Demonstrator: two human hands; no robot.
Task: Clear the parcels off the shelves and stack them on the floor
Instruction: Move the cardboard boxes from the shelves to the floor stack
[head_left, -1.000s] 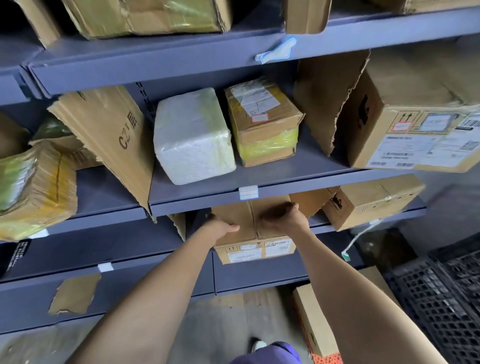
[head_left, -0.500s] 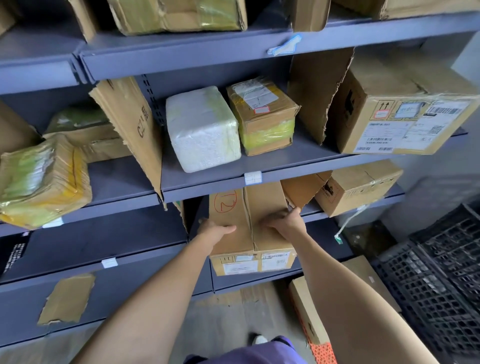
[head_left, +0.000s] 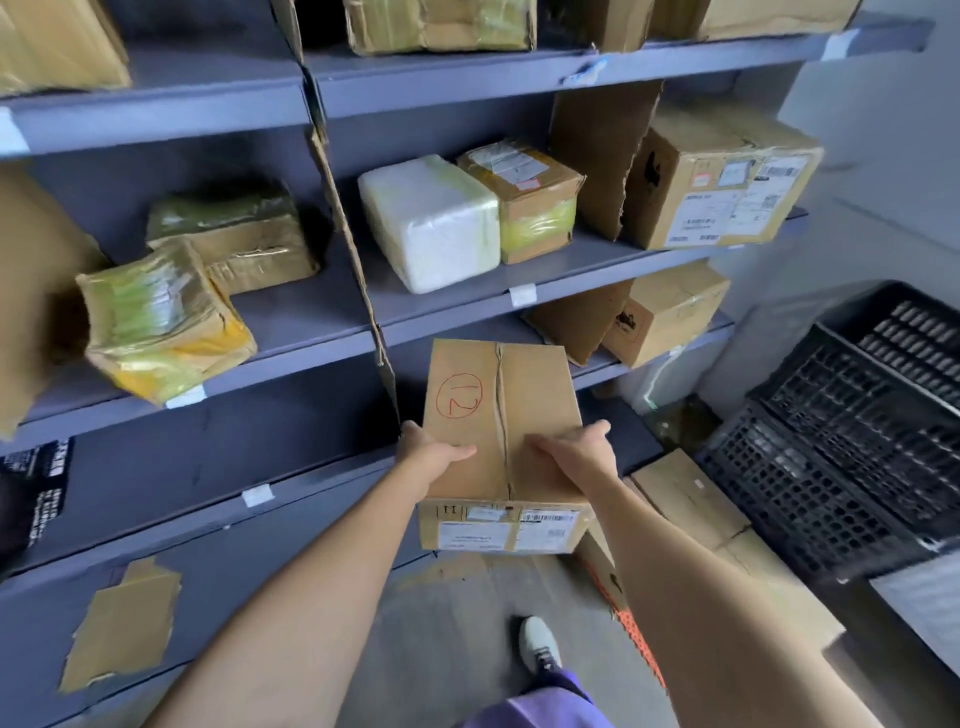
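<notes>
Cardboard everywhere on the grey steel shelves (head_left: 291, 343). At 9 o'clock, a yellow-taped parcel (head_left: 161, 325) overhangs the middle shelf's front edge; a second taped brown parcel (head_left: 234, 236) sits just behind it, touching. A torn cardboard divider (head_left: 345, 244) stands upright between the bays. At 12 o'clock on the same shelf, a white wrapped block (head_left: 431, 223) sits touching a small brown box with yellow tape (head_left: 524, 200). At 2 o'clock, a large labelled carton (head_left: 719, 184) sticks out past the shelf edge; under it, one shelf down, is a smaller brown carton (head_left: 665, 312).

Centre frame: the box marked 12 in a red circle (head_left: 498, 410) is out in front of the lower shelf, in the air, with its shipping labels on the face towards the camera. Left hand (head_left: 431, 457) grasps its left side, thumb on top. Right hand (head_left: 576, 452) grasps the right side, thumb across the top, fingers wrapped over the edge.

At 5 o'clock a flat carton (head_left: 696, 499) lies on the floor. At 3 to 4 o'clock sit black plastic crates (head_left: 841, 441). At 6 o'clock is a white shoe (head_left: 540, 644) on the concrete floor (head_left: 441, 623).
</notes>
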